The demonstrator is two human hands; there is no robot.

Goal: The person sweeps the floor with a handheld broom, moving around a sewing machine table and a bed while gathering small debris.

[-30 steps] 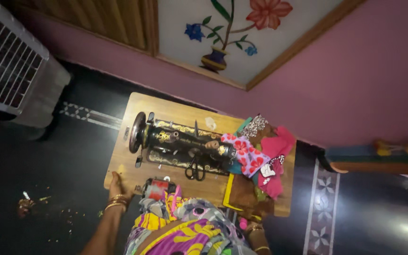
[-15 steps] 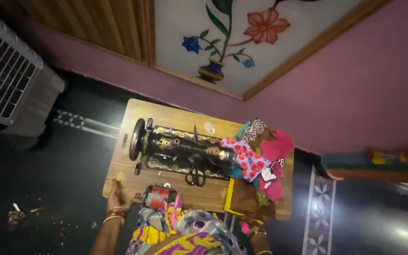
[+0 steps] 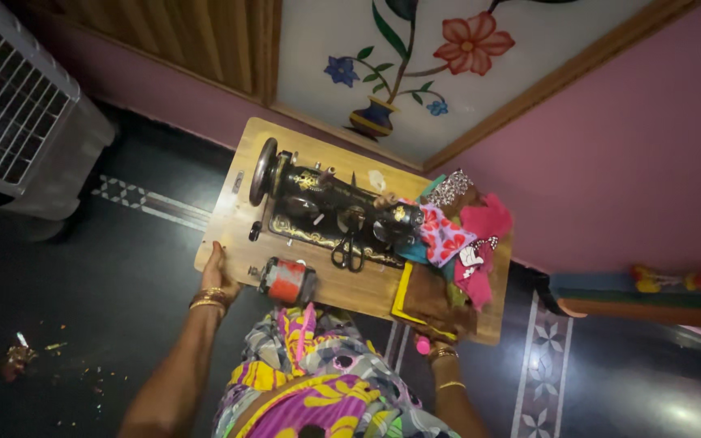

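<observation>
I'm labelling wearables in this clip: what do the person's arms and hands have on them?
Both forearms are bare, with no sleeves showing. The left hand has a stack of gold bangles at its wrist. The right wrist has gold bangles too; the right hand itself is mostly hidden under the table edge.
</observation>
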